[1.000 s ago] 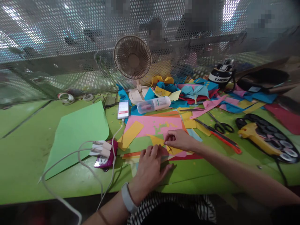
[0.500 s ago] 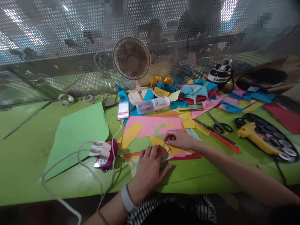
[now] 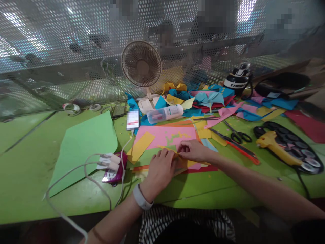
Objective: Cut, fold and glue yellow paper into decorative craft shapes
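My left hand (image 3: 160, 169), with a pale wristband (image 3: 142, 197), is closed at the edge of a piece of yellow paper (image 3: 186, 165); its thumb is mostly hidden. My right hand (image 3: 194, 150) pinches the same paper from the right, fingertips almost meeting those of the left. Beneath both hands lies a stack of coloured sheets, with a pink sheet (image 3: 149, 130) and a green piece (image 3: 146, 156) showing. Small green and yellow scraps (image 3: 175, 137) are scattered on the pink. A separate yellow strip (image 3: 142, 147) rests to the left.
A fan (image 3: 141, 64) stands at the back beside a clear bottle (image 3: 165, 114) and heaped paper scraps (image 3: 210, 98). Rightward are scissors (image 3: 241, 136), an orange cutter (image 3: 243, 152) and a yellow glue gun (image 3: 279, 149). Charger cables (image 3: 87, 166) and a green sheet (image 3: 86, 149) lie left.
My left hand has shifted slightly up, its thumb drawn in from spread to tucked against the paper. The yellow paper's near edge has lifted or folded between the hands. My right hand barely moved.
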The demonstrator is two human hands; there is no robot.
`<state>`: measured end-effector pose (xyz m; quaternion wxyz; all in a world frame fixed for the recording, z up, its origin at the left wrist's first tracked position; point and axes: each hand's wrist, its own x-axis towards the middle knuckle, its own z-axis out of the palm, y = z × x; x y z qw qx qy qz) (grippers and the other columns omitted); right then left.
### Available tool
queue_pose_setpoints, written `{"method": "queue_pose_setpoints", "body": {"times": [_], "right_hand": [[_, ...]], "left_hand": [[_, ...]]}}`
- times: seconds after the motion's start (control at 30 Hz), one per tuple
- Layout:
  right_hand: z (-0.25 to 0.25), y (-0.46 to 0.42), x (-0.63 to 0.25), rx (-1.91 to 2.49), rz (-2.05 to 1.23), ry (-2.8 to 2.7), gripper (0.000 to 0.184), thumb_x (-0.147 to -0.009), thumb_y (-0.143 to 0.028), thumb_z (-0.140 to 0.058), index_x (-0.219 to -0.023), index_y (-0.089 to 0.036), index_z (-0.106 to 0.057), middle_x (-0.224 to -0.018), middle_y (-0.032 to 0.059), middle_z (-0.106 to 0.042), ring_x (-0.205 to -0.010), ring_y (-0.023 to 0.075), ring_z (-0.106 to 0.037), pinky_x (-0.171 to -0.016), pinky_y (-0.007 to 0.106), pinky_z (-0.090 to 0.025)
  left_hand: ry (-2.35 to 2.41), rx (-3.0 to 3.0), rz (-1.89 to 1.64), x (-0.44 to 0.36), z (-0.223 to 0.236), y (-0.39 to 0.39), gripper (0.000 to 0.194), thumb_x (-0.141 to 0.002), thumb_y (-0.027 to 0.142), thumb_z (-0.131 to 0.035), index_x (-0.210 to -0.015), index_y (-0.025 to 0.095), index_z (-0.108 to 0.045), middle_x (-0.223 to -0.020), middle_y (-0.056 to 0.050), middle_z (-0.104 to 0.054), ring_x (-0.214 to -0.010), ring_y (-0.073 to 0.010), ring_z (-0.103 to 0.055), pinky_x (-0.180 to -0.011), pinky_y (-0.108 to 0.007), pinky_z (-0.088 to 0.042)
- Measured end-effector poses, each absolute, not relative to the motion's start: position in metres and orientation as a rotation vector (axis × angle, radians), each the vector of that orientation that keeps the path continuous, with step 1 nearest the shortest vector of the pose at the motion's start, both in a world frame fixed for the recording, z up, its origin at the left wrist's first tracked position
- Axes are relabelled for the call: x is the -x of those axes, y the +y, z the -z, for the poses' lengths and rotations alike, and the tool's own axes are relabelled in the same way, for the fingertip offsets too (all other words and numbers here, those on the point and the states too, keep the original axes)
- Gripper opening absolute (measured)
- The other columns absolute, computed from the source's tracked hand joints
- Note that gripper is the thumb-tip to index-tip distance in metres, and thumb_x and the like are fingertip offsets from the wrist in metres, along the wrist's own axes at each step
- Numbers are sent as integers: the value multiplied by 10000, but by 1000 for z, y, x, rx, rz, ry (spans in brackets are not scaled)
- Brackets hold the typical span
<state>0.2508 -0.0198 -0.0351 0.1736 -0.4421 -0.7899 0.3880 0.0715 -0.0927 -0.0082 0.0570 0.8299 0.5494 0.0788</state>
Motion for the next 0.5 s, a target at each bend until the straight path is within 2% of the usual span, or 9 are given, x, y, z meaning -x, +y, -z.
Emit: {"method": "queue_pose_setpoints", "body": {"times": [0.1, 0.23, 0.5], "right_hand": [[36, -19, -251, 1252, -1111, -2239, 176, -686, -155, -561, -838, -190, -644, -666, -19, -635, -607, 114, -574, -553, 202, -414], [35, -18, -252, 1241, -1124, -2237, 183, -683, -145, -568, -841, -196, -647, -655, -25, -627, -606, 112, -570, -557, 200, -412], [36, -16, -254, 1216, -1144, -2234, 160, -710, -156, -563, -845, -189, -643, -651, -26, -615, -595, 104, -559, -551, 195, -408]], "left_hand": [[1646, -2502, -243, -72, 10, -81, 122, -903, 202, -403, -929, 190, -521, -922, -53, -560, -800, -200, -543, -701, -338, -427], [1621, -2413, -267, -70, 14, -74, 149, -896, 172, -384, -870, 177, -531, -890, -56, -553, -780, -188, -552, -684, -327, -434], [1648, -2365, -289, -69, 18, -70, 111, -863, 173, -421, -874, 176, -531, -877, -55, -562, -791, -191, -570, -695, -327, -436]]}}
